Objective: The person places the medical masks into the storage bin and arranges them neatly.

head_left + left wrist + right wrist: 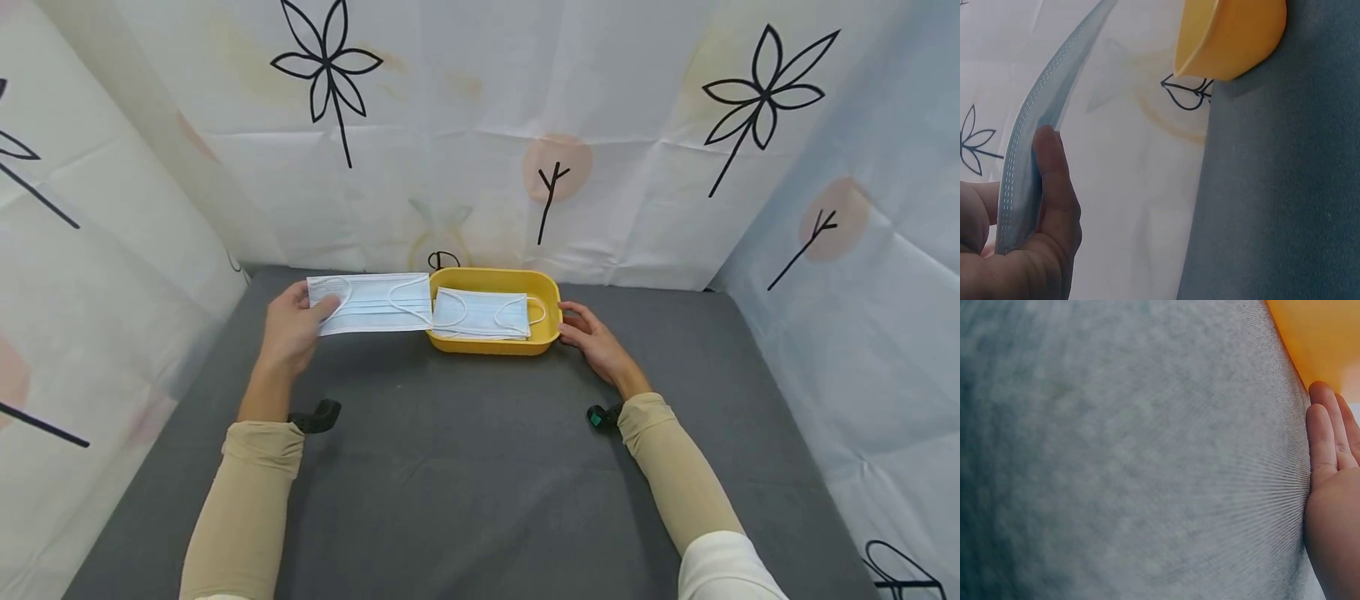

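Observation:
In the head view my left hand [291, 327] pinches one end of a light-blue face mask [375, 302], thumb on top, with the ear loops showing. The left wrist view shows this face mask [1029, 144] edge-on, raised off the table between the thumb and fingers of my left hand [1054, 200]. Its far end overlaps the left rim of a yellow tray [495, 348]. Inside the tray lie more face masks [483, 310] in a flat pile. My right hand [596, 340] touches the tray's right end; its fingers [1321, 434] lie straight against the yellow wall in the right wrist view.
A grey cloth-covered table [457, 467] spreads in front of the tray. Behind it hangs a white curtain [465, 100] with flower and tree prints, and similar curtains stand at both sides. Each wrist wears a small dark camera mount [318, 417].

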Demonstrator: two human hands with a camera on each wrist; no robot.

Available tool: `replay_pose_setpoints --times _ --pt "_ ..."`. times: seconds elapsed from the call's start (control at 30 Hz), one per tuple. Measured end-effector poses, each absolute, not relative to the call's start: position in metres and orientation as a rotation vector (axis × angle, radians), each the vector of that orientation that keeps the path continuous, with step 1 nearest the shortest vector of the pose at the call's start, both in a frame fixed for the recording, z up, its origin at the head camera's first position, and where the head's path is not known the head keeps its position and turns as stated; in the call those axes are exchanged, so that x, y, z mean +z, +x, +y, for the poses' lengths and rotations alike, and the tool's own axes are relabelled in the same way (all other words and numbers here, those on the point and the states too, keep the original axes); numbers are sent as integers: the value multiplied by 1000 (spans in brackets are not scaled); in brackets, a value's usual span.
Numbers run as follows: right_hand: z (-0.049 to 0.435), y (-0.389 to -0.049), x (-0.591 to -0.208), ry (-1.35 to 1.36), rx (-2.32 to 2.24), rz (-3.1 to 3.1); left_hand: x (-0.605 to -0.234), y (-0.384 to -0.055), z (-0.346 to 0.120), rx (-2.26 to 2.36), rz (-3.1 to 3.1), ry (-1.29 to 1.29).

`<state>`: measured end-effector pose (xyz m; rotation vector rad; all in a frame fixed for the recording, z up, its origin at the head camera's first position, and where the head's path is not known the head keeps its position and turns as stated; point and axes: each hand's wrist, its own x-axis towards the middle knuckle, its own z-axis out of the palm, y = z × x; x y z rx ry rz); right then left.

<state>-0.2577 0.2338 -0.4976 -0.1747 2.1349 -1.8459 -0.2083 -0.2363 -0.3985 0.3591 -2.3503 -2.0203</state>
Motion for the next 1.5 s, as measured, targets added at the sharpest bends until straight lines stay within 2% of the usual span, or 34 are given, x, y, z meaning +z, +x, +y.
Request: replay_pose_setpoints --times 0.87,1.5 --pt "233 -257 -497 -216 -1858 2124 -405 -243 -181 -2131 -2316 295" --pt "234 -259 -501 -183 -1882 2114 -419 -279 -133 -2108 -2316 445"
